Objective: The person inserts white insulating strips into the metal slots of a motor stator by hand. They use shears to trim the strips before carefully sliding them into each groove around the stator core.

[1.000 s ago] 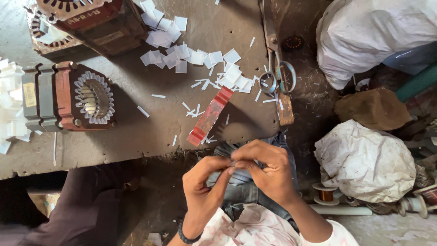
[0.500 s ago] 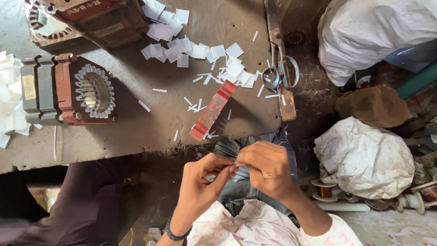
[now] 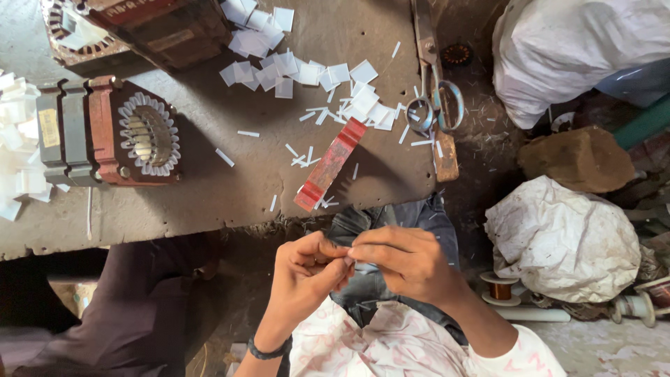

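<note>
One view only is supplied, taken from a camera worn on the head and directed steeply downward, almost vertically. The workbench [image 3: 209,202] is seen from above and fills the upper left of the frame; its near edge is crossed roughly at mid-height. Below that edge, the left hand [image 3: 307,276] and the right hand [image 3: 405,262] are caught at close range near the centre, above the lap. The floor to the right of the bench is included, where a white sack [image 3: 565,241] is seen at a greater distance. The far side of the bench is cut off by the upper frame edge. No second view is provided, so no shared area is recorded.
</note>
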